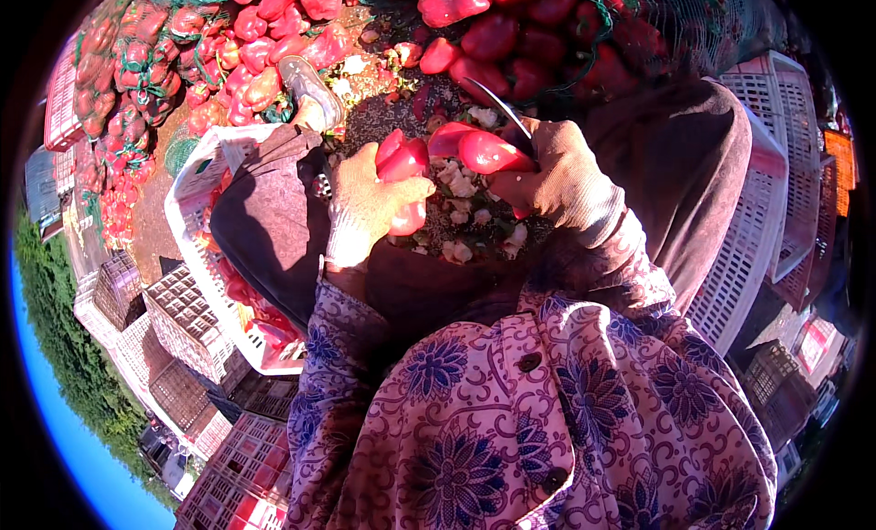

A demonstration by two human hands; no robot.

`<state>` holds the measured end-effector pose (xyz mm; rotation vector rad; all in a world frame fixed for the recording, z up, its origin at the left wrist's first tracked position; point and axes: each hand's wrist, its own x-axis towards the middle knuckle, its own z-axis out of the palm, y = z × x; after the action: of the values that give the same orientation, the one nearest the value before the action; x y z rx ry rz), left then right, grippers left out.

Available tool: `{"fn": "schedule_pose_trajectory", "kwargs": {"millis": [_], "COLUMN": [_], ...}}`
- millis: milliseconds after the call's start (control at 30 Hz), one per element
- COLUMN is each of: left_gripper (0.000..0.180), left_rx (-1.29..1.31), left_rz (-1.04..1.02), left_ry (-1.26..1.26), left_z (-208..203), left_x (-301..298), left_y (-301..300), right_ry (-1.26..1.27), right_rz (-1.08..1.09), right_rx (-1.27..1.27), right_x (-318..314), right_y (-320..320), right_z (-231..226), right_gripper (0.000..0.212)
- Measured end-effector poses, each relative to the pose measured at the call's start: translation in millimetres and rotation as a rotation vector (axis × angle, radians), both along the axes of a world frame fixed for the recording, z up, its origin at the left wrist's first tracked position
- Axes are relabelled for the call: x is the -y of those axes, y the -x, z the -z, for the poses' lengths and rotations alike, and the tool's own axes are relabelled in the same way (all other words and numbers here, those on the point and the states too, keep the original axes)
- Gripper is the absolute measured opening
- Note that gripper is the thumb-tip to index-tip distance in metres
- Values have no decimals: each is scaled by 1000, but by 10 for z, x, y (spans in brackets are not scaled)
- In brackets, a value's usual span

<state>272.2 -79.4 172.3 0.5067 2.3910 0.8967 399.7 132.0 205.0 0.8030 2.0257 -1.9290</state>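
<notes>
My left hand point(359, 204), in a tan knit glove, is closed around a piece of red bell pepper point(401, 161), with more red flesh showing below the thumb. Opposite it, my gloved right hand point(568, 181) grips a knife point(497, 101) whose curved blade points up and to the left. The same hand also holds a red pepper piece point(493, 154) against its fingers. Between the hands another red piece point(449, 139) shows; what supports it is hard to see. Pale pepper cores point(459, 206) and scattered seeds lie on the ground below.
Whole red peppers point(488, 37) are heaped ahead, partly under green netting point(703, 28). A white crate point(196, 210) with red pieces stands by my left leg; another white crate point(744, 229) is at my right. Filled net sacks point(137, 60) and stacked crates point(187, 311) lie leftward.
</notes>
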Motion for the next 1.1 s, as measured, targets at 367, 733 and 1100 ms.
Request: {"fn": "schedule_pose_trajectory", "kwargs": {"millis": [367,733,1100], "left_gripper": [62,60,57], "left_rx": [968,1000,1122], "left_rz": [-174,-368,-511], "left_ry": [-1324,-1292,-1345], "left_z": [162,203,484], "left_x": [-320,-252,-166], "left_y": [-402,-357,-403], "right_ry": [257,7,93], "right_rz": [175,-85,-150], "right_rx": [-270,-131,-85], "right_x": [255,442,573], "right_y": [151,37,-3], "right_z": [707,524,1080], "right_gripper": [57,51,27]}}
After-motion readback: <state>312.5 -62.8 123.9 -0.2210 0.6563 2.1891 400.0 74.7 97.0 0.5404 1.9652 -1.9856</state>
